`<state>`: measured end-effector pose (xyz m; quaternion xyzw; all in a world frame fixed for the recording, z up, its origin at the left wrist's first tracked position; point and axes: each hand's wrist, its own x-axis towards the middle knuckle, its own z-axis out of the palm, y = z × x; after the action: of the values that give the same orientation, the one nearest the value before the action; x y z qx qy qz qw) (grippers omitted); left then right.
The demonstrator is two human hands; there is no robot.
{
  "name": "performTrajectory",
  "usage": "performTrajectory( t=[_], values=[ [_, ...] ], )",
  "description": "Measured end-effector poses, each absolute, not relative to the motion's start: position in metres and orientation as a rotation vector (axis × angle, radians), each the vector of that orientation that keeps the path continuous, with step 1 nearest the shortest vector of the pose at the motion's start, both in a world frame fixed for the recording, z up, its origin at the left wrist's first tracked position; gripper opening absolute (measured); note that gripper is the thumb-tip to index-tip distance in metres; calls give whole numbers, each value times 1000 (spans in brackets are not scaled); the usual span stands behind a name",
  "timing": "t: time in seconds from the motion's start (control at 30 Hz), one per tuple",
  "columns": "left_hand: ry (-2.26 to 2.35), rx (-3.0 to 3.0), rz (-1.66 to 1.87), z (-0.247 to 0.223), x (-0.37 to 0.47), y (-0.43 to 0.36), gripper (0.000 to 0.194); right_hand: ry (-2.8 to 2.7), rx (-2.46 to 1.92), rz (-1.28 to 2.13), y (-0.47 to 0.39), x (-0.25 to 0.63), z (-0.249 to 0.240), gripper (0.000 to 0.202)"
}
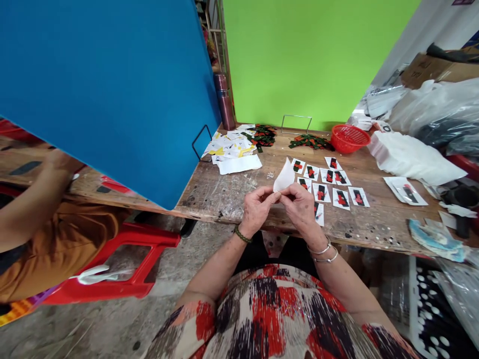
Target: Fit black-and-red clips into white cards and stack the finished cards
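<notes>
A small white sheet (285,175) stands up between my two hands near the table's front edge. My left hand (258,207) pinches its lower edge with thumb and fingers. Pressed close beside it, my right hand (300,205) grips the same edge, fingertips meeting the left ones. Whether a smaller piece sits between the fingertips is hidden. Just right of my hands lie several white cards (341,198), each with a dark green and red piece on it; one is partly covered by my right hand. Farther back is a heap of dark green and red pieces (265,135).
White and yellow slips (230,146) lie back left, by a metallic flask (225,102). A blue panel (112,89) and a green panel (310,60) border the table (209,194). A red basket (349,138) and white bags (413,154) stand right. Another person's arm (35,199) shows left.
</notes>
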<state>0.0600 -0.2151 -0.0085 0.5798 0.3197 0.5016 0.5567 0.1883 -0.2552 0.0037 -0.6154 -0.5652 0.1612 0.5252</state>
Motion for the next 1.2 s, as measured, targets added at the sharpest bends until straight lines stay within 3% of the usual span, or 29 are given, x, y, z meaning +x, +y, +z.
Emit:
performTrajectory(
  t=[0.27, 0.47, 0.67, 0.83, 1.0, 1.2],
  values=[
    [774, 1320, 1177, -15, 61, -211, 21, -1216, -1444, 699, -251, 192, -8, 18],
    [826, 1235, 1200, -21, 69, -207, 14, -1460, -1519, 201, -252, 185, -12, 11],
    [765, 1088, 1162, -29, 73, -195, 12, -1610, -1555, -20, -252, 184, -15, 12],
    [967, 1383, 1298, -29, 79, -199, 7, -1643, -1659, -253, -252, 178, -26, 16],
    [1095, 1539, 1349, -34, 85, -203, 12, -1612, -1678, -354, -253, 178, -39, 18],
    [886, 1317, 1306, -45, 87, -201, 10, -1641, -1660, -380, -254, 183, -34, 22]
  ],
)
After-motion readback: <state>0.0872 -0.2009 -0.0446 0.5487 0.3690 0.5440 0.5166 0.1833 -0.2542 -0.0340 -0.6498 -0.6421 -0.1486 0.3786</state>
